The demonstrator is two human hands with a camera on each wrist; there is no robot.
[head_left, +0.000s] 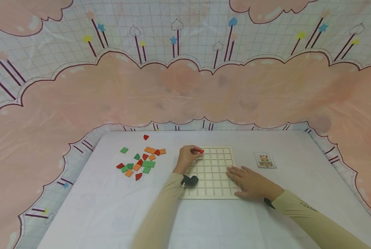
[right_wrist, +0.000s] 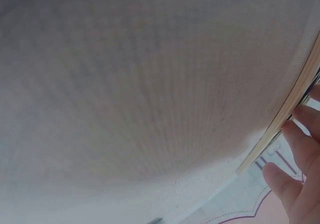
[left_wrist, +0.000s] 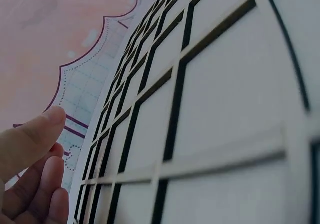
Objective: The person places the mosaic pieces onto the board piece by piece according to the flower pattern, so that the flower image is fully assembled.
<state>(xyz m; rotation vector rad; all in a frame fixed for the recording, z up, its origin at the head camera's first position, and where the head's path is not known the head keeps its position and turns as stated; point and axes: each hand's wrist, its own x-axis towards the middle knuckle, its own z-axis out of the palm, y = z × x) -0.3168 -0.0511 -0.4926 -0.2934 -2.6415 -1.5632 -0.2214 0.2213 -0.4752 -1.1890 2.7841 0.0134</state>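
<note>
One red tile (head_left: 201, 151), pinched mid-frame by left hand (head_left: 187, 157), could drop if grip slackens; straight-fingered right hand (head_left: 252, 183) touches gridded board (head_left: 214, 170).

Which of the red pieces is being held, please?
The red piece near the far left corner of the board, pinched by the left hand; the other red pieces lie loose, left of the board.
</note>
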